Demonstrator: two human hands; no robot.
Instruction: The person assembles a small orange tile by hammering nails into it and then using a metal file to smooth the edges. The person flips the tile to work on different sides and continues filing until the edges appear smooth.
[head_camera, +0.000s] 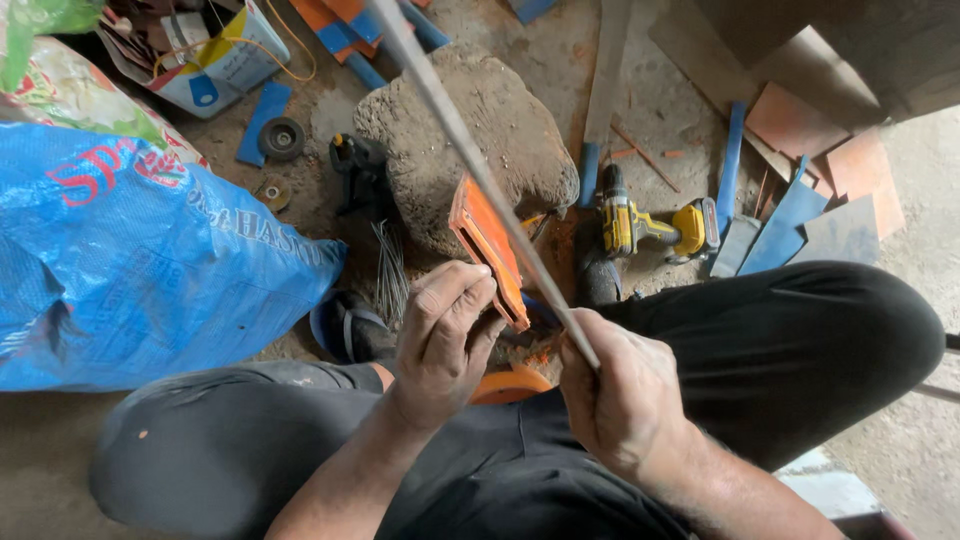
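Observation:
My left hand grips the near end of a flat orange piece that stands on edge against a large rough stone. My right hand is closed around the near end of a long grey metal bar. The bar runs diagonally up and to the left, across the orange piece and over the stone. Both hands are above my bent knees in dark trousers. An orange round object shows partly between the hands, mostly hidden.
A big blue woven sack lies at the left. A yellow and black cordless drill rests right of the stone. Blue and orange offcuts, a small black wheel, a bundle of wires and a sandal litter the concrete floor.

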